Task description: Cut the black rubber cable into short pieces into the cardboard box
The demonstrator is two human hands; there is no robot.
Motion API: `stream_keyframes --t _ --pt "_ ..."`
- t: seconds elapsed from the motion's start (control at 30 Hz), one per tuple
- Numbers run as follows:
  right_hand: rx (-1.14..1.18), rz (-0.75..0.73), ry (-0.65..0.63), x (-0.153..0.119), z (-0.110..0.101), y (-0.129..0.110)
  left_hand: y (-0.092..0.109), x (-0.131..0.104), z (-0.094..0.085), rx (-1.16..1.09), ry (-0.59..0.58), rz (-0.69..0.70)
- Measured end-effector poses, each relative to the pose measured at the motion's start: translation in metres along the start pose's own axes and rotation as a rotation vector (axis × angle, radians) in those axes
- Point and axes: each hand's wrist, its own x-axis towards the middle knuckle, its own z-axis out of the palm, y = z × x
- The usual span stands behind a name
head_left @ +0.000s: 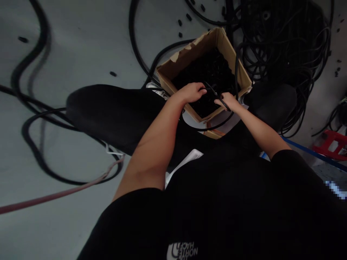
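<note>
Over an open cardboard box (177,59), my left hand (193,92) is closed around a black hose (207,88) near its end. My right hand (227,101) is just to the right, closed on a slim dark tool (219,98) with a glint of metal, like a pair of cutters. The tool's head meets the hose between my hands; the dark contents behind make the exact contact hard to see. Many short black pieces (208,68) fill the box below.
A large heap of coiled black hose (282,43) lies at the upper right. Loose hose loops (43,32) run across the grey floor on the left, with small black pieces (113,73) scattered about. A reddish hose (54,196) and a red plastic object (330,144) are also in view.
</note>
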Motion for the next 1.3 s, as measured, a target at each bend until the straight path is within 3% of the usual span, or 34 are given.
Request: stream_keyframes --t 0.27,0.53,0.83,1.07,1.3 --pt "0.049 0.020 -0.072 0.011 0.004 0.015 -0.013 0.006 0.002 0.074 -0.002 -0.067" --pt "0.316 0.002 -0.300 0.008 0.014 0.019 0.000 0.000 -0.007 0.057 0.022 -0.135" --pt "0.290 -0.237 -0.256 0.021 0.016 0.023 0.007 0.002 0.003 -0.055 -0.059 -0.068" --pt "0.327 -0.219 -0.228 0.021 0.021 0.020 0.005 0.002 0.005 -0.131 -0.100 -0.013" --pt "0.240 -0.291 -0.264 0.033 0.023 0.030 -0.009 0.010 0.012 0.005 -0.064 0.051"
